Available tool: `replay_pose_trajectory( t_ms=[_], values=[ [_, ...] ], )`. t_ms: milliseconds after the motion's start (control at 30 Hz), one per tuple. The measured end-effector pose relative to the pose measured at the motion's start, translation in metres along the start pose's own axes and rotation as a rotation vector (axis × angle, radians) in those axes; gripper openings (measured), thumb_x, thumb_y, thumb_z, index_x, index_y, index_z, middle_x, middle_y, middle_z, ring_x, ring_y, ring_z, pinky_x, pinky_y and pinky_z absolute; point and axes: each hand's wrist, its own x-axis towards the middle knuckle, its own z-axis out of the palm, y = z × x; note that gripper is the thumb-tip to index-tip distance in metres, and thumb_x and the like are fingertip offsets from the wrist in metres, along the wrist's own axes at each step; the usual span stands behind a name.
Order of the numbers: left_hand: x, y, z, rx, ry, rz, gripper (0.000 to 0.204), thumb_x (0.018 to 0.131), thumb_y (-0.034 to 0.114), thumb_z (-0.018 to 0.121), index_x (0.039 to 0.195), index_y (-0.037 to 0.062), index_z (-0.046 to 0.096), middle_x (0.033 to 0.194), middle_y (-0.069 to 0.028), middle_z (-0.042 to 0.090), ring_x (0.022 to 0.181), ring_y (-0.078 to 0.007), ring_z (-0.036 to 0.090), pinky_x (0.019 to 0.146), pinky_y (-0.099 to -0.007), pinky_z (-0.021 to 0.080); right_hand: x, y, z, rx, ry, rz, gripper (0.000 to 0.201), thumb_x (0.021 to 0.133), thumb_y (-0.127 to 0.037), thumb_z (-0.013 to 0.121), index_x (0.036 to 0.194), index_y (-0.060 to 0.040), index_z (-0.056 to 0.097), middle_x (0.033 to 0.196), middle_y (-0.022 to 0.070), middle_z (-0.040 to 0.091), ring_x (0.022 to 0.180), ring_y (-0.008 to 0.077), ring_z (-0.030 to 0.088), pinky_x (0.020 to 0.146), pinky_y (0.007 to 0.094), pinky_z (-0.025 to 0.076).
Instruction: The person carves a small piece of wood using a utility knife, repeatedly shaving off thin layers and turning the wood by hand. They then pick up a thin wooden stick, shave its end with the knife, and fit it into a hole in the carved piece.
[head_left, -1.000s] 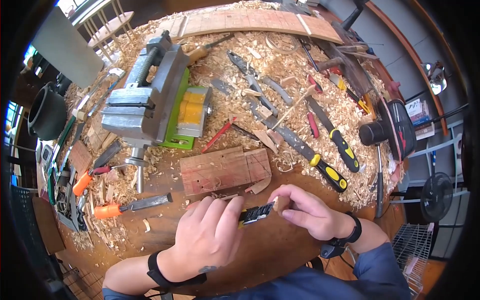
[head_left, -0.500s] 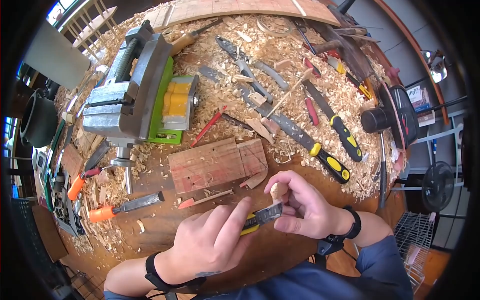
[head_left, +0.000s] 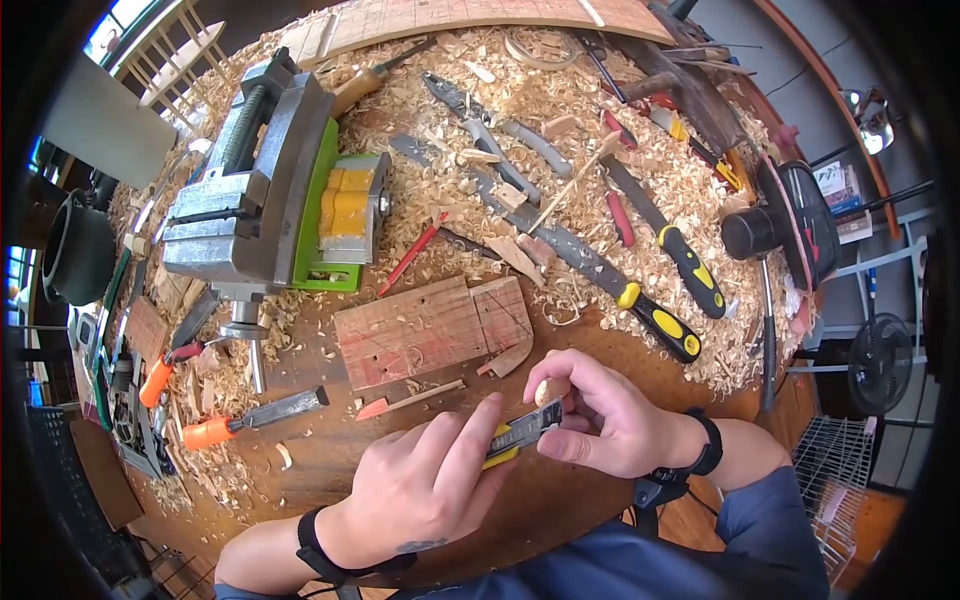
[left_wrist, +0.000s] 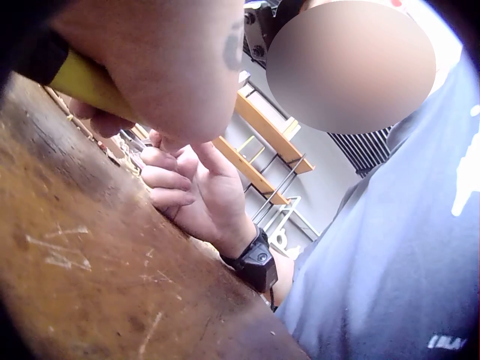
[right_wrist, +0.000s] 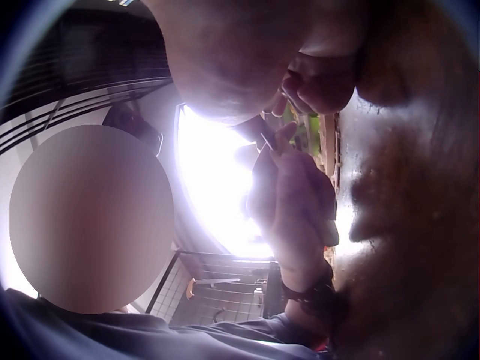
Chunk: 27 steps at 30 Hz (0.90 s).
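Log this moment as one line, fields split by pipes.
left hand: grips yellow-black cutter | right hand: holds small wood piece | cutter–wood contact: unclear | wooden block: on workbench

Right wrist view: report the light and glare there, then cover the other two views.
Right wrist: a blown-out white patch behind the left hand, which shows dark, and glare on the table; left wrist: table scratches readable, whites burnt out toward the top right; head: fairly even light, knife clear enough, but corners blacked out and the board looking bowed.
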Motion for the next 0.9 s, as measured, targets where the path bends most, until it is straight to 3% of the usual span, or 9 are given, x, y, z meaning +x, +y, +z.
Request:
replay_pose_trajectory(
  t_ms=[900],
  values=[
    [-0.0002,0.0003,-0.0008,-0.006,-0.031,0.007,0.066,0.086,0.019,0.087,0.14,-0.0098,0.063,0.09,-0.0129,0.069,0.065,-0.0246,0.069,0.056,-0.0352,0.055,0.0006,0.0045,0.0,-0.207,0.025,-0.107,0.045,0.105,-0.033,0.079,0.126,-0.0028,0.054,0.075,-0.002,0.045,0.062,0.0078,0.044,0.057,0.0286,0.037]
  ],
)
